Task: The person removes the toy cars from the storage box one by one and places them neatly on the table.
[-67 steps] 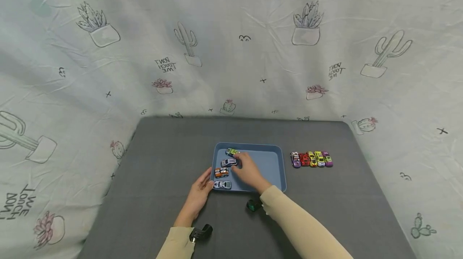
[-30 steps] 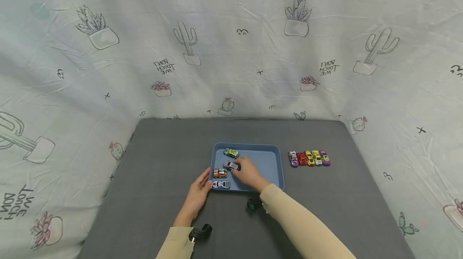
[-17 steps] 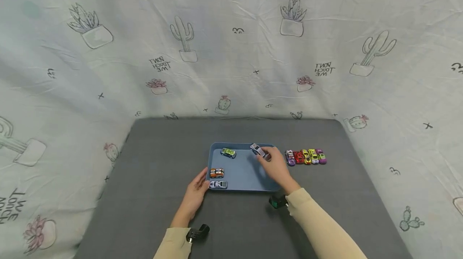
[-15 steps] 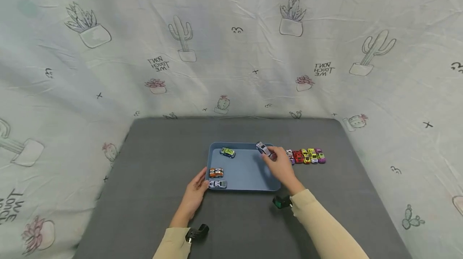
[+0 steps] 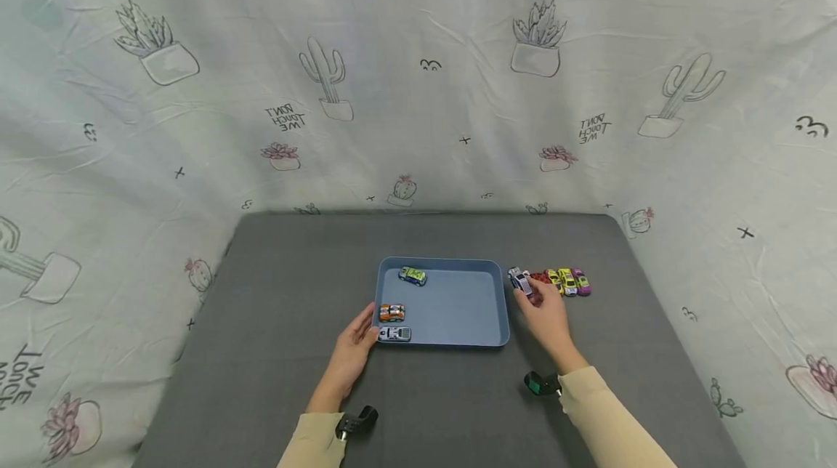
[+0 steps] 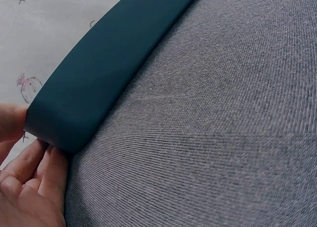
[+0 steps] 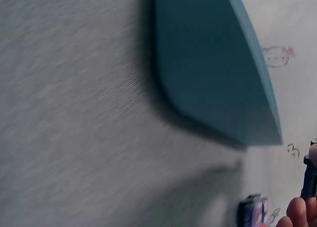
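Note:
My right hand [image 5: 548,319] pinches a silver toy car [image 5: 519,280] between thumb and fingers, just past the right edge of the blue tray [image 5: 451,308]. That car overlaps the left end of a row of toy cars and hides the purple-and-white one there in the head view. In the right wrist view, the fingertips [image 7: 297,212] and part of the held car [image 7: 310,180] show at the right edge. My left hand [image 5: 349,353] grips the tray's near left corner, thumb at the rim and fingers beneath, as the left wrist view shows.
Inside the tray are a green toy car [image 5: 413,275], an orange one [image 5: 392,312] and a silver-white one [image 5: 395,334]. Right of it, the row includes a yellow car [image 5: 567,282] and a purple-green one [image 5: 580,281]. A patterned curtain [image 5: 418,90] stands behind the grey table [image 5: 294,272].
My right hand has taken the silver car from the tray's left side, lifted it and carried it right, past the tray's edge to the row. The left hand stays at the corner.

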A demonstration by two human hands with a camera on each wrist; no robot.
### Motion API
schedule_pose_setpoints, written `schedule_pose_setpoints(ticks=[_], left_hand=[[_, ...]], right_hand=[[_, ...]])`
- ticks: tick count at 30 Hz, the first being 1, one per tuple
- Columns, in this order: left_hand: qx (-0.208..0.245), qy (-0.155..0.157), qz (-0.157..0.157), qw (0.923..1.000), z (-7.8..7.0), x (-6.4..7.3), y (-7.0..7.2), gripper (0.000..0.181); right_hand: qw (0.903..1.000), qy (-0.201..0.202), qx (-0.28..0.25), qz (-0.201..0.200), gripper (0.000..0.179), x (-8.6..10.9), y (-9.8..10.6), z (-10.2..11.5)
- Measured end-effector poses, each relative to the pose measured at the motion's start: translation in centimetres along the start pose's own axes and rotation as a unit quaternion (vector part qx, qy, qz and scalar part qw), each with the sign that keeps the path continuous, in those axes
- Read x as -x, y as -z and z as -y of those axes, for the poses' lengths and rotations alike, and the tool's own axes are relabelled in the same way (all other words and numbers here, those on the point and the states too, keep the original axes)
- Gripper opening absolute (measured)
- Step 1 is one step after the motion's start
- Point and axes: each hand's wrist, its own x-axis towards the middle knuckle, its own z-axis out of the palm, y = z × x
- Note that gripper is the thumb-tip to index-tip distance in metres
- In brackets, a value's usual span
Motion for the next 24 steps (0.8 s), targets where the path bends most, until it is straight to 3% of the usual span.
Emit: schedule_pose_setpoints(ticks=[12,22,24], left_hand=[[0.004,0.011,0.003,0.9999,-0.5,-0.2,0.0,0.05],[-0.002,0.022,-0.001,0.9998,-0.9,0.0,0.3,0.05],[-0.002,0.029,0.001,0.9996,-1.7,0.4,0.3,0.05]], right_hand=[[0.9986,-0.046,0.016,-0.02,0.034,1.7,0.9,-2.1],[0.9945,-0.098,0.033,-0.014,0.039,3.3,1.0,-2.5],[0.9938,-0.104,0.038,-0.013,0.039,3.6,0.9,-2.5]])
